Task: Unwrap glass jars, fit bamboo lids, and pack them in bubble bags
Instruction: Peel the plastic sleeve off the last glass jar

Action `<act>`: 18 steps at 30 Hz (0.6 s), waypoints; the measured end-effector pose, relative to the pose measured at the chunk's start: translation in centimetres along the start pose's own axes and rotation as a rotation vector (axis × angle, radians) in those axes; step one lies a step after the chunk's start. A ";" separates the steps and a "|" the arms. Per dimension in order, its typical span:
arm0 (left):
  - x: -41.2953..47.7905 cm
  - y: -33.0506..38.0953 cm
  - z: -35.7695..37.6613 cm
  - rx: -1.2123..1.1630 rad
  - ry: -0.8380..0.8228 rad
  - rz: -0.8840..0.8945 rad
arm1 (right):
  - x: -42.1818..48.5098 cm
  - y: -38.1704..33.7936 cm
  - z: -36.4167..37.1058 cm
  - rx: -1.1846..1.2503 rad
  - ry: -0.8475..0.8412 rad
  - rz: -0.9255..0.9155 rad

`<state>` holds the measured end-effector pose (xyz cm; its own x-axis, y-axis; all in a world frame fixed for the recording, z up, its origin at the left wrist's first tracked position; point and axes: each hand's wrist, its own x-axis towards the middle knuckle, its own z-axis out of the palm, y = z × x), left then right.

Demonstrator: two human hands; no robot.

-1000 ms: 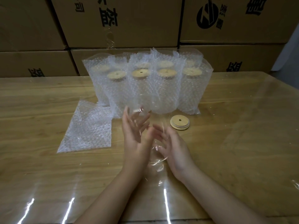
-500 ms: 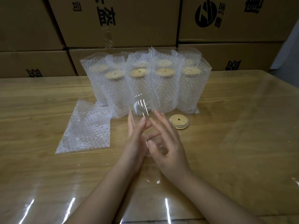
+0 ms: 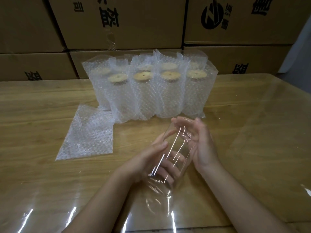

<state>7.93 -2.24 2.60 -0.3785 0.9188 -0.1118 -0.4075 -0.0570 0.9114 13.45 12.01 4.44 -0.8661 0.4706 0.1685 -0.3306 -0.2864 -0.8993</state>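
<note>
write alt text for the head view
The left hand and right hand hold a clear jar tilted above a wooden table. Behind it stand two rows of bamboo-lidded jars in bubble bags, a flat bubble bag lies to the left, and cardboard boxes are stacked at the back.

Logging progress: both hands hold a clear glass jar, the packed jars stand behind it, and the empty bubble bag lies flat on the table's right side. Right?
Not quite. In the head view the empty bubble bag lies flat on the table's left side, not the right. The left hand and right hand do hold the glass jar, with the packed jars behind it.
</note>
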 end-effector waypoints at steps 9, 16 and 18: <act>-0.5 0.1 -0.5 0.035 0.078 -0.013 | -0.5 1.0 -0.2 -0.252 -0.033 -0.295; 1.1 -1.3 0.6 0.266 0.457 0.583 | -1.9 2.2 2.3 0.121 -0.021 0.180; 0.8 -1.3 0.3 0.434 0.584 0.723 | -2.2 2.6 2.4 0.118 -0.068 0.287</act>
<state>8.44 -1.32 1.45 -0.8070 0.3807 0.4516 0.3707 -0.2688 0.8890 13.59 8.18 2.69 -0.9521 0.3007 -0.0552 -0.1068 -0.4963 -0.8616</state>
